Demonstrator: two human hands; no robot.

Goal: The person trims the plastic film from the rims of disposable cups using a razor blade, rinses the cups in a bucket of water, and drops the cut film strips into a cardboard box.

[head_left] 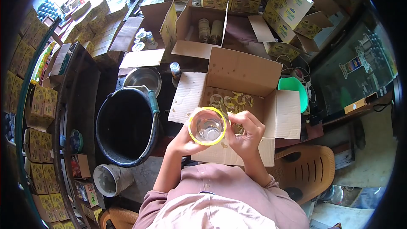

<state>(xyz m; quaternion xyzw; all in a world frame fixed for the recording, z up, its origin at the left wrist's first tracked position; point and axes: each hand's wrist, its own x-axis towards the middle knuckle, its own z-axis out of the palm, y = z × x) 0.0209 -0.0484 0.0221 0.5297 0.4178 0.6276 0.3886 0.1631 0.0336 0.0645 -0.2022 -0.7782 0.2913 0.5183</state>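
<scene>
My left hand (pixel 186 138) is wrapped round a clear plastic cup (pixel 207 129) with a yellow rim, its mouth turned up toward me. At the cup's right side, my right hand (pixel 246 133) is closed, with thumb and forefinger pinched near the rim. A thin, flat, blade-like piece (pixel 223 109) shows at those fingers; its kind is unclear. Beneath both hands stands an open cardboard box (pixel 243 72) with its flaps folded out. Several yellow-edged clear plastic scraps (pixel 243 100) lie inside it.
A large black bucket (pixel 127 125) stands at left, beside a metal bowl (pixel 143 80) and a small grey bucket (pixel 112 180). A green basin (pixel 292 92) is right of the box. Farther back, open cartons (pixel 201 15) hold stacked cups. A brown plastic chair (pixel 305 171) is at lower right.
</scene>
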